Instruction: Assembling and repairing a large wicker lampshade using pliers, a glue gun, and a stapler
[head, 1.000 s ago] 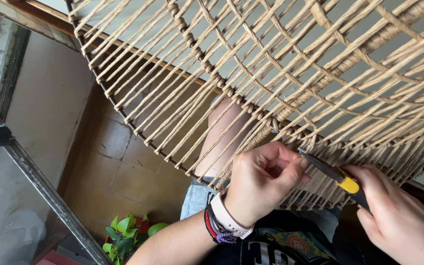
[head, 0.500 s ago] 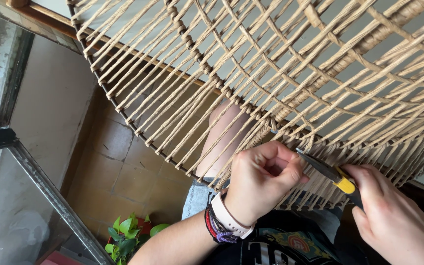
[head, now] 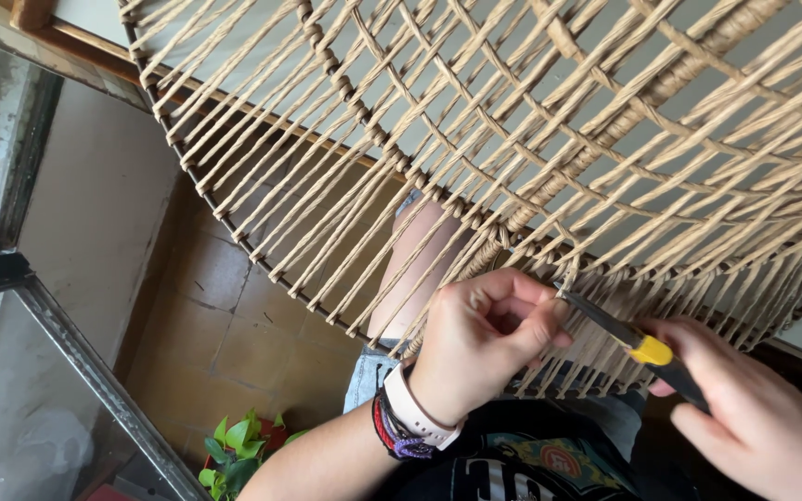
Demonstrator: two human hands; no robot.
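Trimming cord ends on woven frame (head: 531, 139), mid-step.
Left hand (head: 489, 343) pinching cord strands (head: 549, 278) near rim; right hand (head: 763, 417) clenched round utility knife (head: 638, 345), blade at strands. Next probably needs steady, taut cut.

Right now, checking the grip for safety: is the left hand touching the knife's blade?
Touching. In the head view the left hand pinches at the tip of the utility knife, thumb and forefinger closed against the blade with no gap showing; the right hand holds the handle.

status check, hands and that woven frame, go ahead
Left hand pinching cord ends at the woven frame. Right hand holds yellow-and-black utility knife, blade tip at left thumb. Loose cord ends crowd the blade.
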